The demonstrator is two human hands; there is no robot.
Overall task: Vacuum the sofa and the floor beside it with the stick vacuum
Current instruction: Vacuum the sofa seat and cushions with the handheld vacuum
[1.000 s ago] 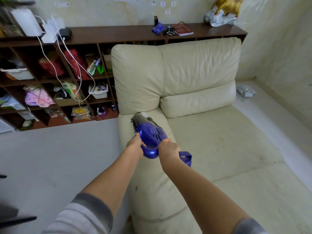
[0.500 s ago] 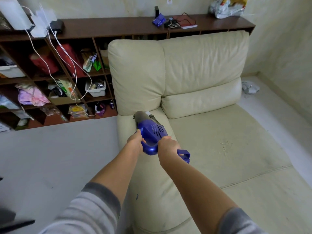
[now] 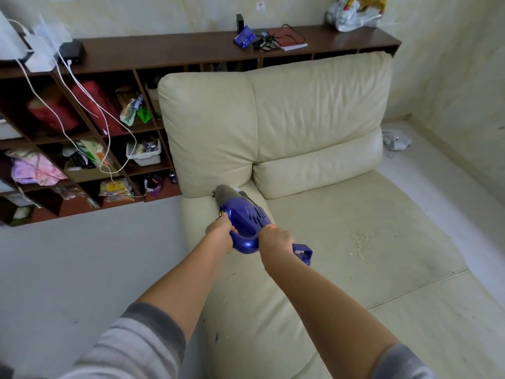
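Both hands clamp the blue stick vacuum (image 3: 243, 217): left hand (image 3: 220, 234) beside the body, right hand (image 3: 276, 239) on the handle. Nozzle sits at the sofa (image 3: 314, 127) backrest crease. Risk: crumbs (image 3: 359, 240) mid-seat get missed.

Both hands (image 3: 220, 233) (image 3: 276, 240) hold blue vacuum (image 3: 246, 218), nose at cream sofa (image 3: 314, 127) back crease.

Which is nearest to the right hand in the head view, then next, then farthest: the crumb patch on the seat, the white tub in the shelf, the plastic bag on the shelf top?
From the right hand:
1. crumb patch, on the seat, to its right.
2. white tub, in a shelf cubby, to its left.
3. plastic bag, on the shelf top, far right corner.
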